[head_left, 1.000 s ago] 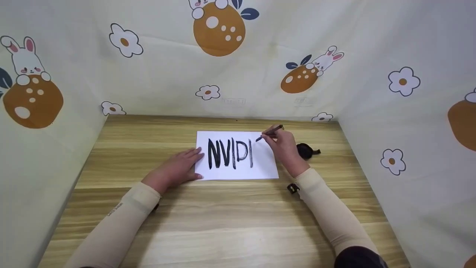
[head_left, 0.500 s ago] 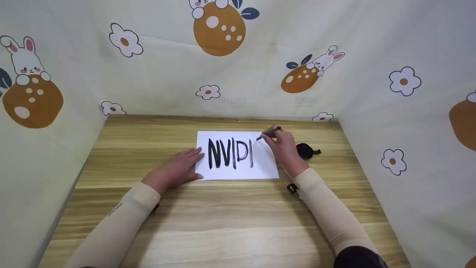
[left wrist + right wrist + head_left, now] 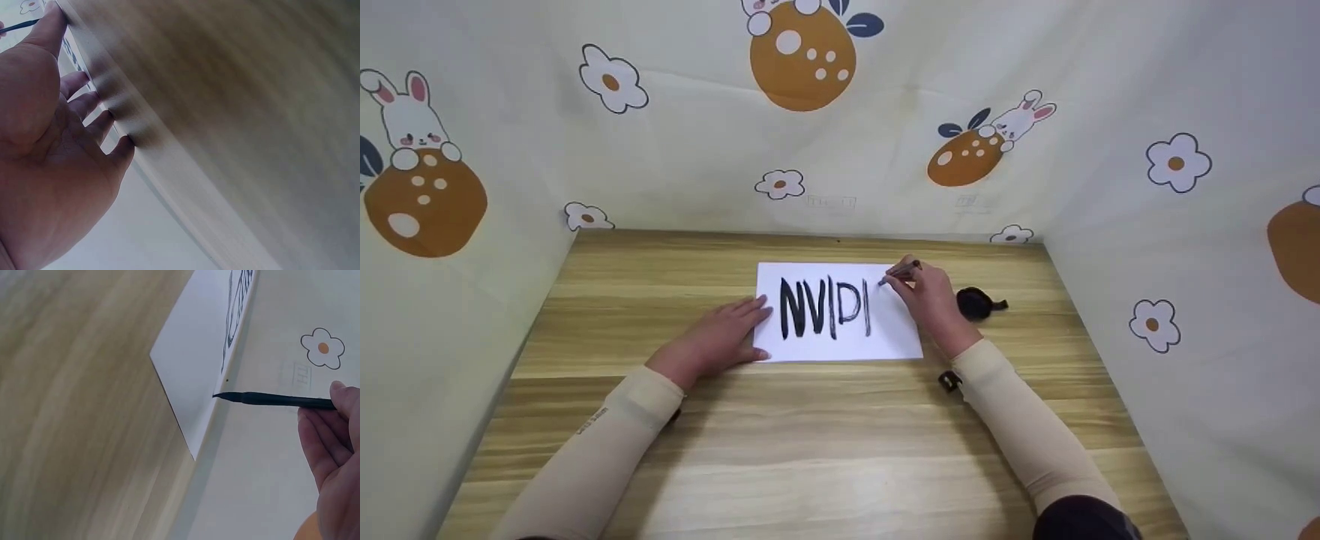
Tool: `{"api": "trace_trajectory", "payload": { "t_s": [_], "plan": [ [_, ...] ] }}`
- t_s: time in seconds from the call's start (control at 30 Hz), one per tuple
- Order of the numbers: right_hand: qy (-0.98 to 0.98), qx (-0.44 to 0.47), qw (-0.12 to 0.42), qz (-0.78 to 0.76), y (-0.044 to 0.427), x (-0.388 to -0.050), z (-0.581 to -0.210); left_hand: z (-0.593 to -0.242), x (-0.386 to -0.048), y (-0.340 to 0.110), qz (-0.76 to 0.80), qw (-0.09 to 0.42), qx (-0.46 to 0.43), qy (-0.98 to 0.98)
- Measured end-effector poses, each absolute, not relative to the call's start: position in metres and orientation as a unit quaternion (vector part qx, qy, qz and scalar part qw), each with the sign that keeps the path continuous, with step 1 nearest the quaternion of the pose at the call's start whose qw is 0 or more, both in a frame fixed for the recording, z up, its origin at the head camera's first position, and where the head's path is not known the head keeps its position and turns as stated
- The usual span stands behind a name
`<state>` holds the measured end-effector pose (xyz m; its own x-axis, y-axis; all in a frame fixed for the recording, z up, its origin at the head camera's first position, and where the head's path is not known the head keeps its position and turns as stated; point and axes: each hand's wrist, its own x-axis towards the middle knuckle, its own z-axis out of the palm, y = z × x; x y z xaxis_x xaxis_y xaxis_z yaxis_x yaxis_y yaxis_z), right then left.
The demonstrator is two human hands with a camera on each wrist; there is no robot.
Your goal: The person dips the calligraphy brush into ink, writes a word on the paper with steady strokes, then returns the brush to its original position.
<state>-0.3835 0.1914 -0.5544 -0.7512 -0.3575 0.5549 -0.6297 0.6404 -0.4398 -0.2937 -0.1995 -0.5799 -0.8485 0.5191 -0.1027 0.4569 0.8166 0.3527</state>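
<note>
A white sheet of paper (image 3: 840,346) lies on the table, with black brushed strokes reading roughly "NVIDI" (image 3: 825,309). My right hand (image 3: 931,296) pinches a dark ink brush (image 3: 270,399) between thumb and fingers over the paper's upper right part. In the right wrist view the pointed brush tip (image 3: 218,396) is at the sheet; whether it touches cannot be told. My left hand (image 3: 712,337) rests at the sheet's left edge, fingers and thumb spread, their tips on the paper. The left wrist view shows its palm side (image 3: 62,146).
Beside my right hand sits a round black dish (image 3: 975,304) with a short handle, partly hidden by the hand. The wood-grain table (image 3: 810,450) meets a patterned cloth wall (image 3: 682,172) at the back and sides. A black wrist-camera piece (image 3: 950,381) shows under the right sleeve.
The brush's rear end has tipped slightly left, its tip staying near the same spot just right of the last stroke. My left hand and the paper have not visibly moved.
</note>
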Motion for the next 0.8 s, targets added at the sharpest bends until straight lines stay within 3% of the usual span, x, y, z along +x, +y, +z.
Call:
{"api": "trace_trajectory", "payload": {
  "t_s": [0.3, 0.8],
  "plan": [
    [-0.887, 0.236, 0.163, 0.362, 0.1915, -0.3781, -0.5538, -0.5816, -0.2944, -0.2, 0.157, 0.083, 0.266, 0.947],
    [-0.883, 0.193, 0.142, 0.404, 0.1913, -0.374, -0.5574, -0.5823, -0.2937, -0.2001, 0.162, 0.088, 0.261, 0.947]
  ]
}}
